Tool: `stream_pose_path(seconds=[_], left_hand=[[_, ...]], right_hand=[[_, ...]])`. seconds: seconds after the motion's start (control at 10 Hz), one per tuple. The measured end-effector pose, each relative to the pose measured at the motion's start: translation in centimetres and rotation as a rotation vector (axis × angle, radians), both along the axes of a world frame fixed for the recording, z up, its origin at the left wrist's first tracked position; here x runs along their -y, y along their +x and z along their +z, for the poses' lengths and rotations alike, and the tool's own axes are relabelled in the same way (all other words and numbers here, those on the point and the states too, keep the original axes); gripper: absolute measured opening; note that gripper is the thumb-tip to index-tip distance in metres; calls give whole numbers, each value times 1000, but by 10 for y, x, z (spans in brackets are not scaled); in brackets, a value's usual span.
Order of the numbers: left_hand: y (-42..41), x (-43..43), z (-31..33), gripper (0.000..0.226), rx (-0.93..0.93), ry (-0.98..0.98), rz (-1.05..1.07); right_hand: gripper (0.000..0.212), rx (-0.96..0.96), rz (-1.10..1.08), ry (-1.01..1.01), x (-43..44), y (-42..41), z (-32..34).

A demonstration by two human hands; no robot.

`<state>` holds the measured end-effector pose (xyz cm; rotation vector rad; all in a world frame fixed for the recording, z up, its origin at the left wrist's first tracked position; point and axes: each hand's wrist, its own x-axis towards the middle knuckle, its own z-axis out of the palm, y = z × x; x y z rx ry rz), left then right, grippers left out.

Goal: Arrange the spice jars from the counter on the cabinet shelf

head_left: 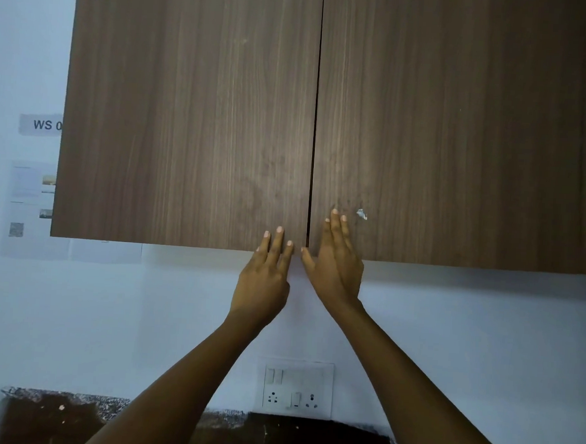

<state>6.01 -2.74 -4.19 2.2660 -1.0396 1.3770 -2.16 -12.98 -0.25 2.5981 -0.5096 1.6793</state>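
Observation:
A dark wood wall cabinet fills the upper view, its left door [188, 112] and right door [462, 129] both closed with a thin gap between them. My left hand [267, 275] reaches up with fingers spread against the bottom corner of the left door. My right hand [337, 259] lies flat with fingers apart on the bottom corner of the right door, thumb at the lower edge. Neither hand holds anything. No spice jars show, and the shelf is hidden behind the doors.
A white wall runs below the cabinet, with a switch and socket plate [297, 388] between my forearms. A dark counter backsplash [49, 419] lies along the bottom edge. Printed papers [28, 205] are stuck on the wall at left.

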Motion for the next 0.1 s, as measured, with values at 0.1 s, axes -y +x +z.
stream_pose_path(seconds=[0.1], left_hand=[[0, -16, 5, 55, 46, 84, 14]], right_hand=[[60, -113, 2, -66, 4, -18, -3]])
